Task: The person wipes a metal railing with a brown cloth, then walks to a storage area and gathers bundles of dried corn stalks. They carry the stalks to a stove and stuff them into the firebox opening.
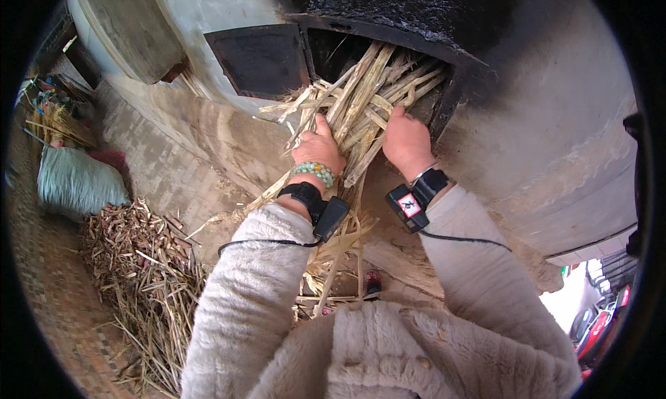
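Note:
A bundle of dry plant stalks (pixel 359 97) sticks out of the blackened mouth of a stove (pixel 333 50), its upper ends inside. On the bundle's left side lies my left hand (pixel 318 148), index finger stretched out along the stalks; whether its other fingers grip any is hard to see. My right hand (pixel 408 141) is at the right side, fingers curled around the end of a stalk. The metal stove door (pixel 260 60) stands swung out to the left. Long stalks and dry leaves (pixel 338 253) hang and lie below my hands.
Chopped sticks and stalks are heaped (pixel 145 258) on the brick floor at left, beside a stuffed pale green sack (pixel 80 180) and a straw broom (pixel 62 123). The curved stove wall (pixel 546 154) rises at right. A shoe (pixel 372 282) shows below.

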Motion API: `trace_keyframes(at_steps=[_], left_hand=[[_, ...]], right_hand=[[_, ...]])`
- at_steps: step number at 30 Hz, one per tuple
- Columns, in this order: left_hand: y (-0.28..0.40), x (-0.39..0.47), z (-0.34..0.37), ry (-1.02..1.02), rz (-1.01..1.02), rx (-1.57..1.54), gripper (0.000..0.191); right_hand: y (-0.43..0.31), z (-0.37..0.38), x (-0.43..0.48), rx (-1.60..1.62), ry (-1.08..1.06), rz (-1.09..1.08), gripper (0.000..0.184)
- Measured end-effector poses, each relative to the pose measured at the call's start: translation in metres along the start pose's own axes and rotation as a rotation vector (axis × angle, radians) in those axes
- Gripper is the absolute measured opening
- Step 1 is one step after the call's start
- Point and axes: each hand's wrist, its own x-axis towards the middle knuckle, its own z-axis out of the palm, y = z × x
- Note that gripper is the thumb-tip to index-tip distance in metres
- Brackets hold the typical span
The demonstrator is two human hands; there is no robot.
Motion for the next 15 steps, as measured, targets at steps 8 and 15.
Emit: trace_keyframes(at_steps=[8, 15], left_hand=[[-0.004, 0.006, 0.004, 0.006, 0.026, -0.005, 0.112], [-0.010, 0.005, -0.004, -0.007, 0.076, -0.037, 0.109]], right_hand=[[-0.011, 0.060, -0.035, 0.964, -0.039, 0.327, 0.053], [-0.038, 0.112, -0.047, 1.583, -0.050, 0.464, 0.058]])
